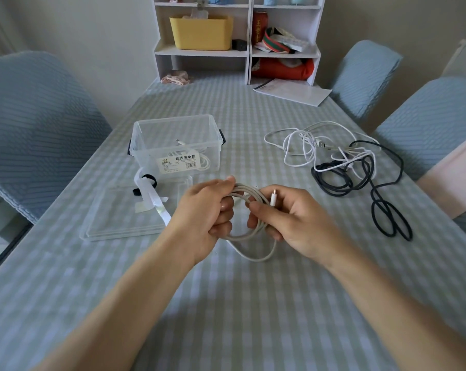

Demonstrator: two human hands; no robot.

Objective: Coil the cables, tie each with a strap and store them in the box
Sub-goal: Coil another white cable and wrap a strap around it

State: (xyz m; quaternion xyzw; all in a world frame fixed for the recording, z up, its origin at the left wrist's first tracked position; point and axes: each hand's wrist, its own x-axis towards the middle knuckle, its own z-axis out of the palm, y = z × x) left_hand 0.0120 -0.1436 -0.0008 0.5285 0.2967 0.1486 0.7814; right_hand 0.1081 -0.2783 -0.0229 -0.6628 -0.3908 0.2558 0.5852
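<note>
white cable coil (249, 210) gripped by left hand (205, 218), right hand (288, 220)

A home, by every sign — a dining table (253, 303) under a pale blue-and-white checked cloth fills the frame, with chairs in quilted blue covers (39, 124) at the left and right edges. At top centre a small white shelf unit (249, 49) sits on the table against a plain wall, crowded with household odds and ends — a yellow plastic bin (201, 33), a red drinks can (259, 25), a red pouch (282, 68). Loose papers (293, 91) lie just below it, upper right.
</note>
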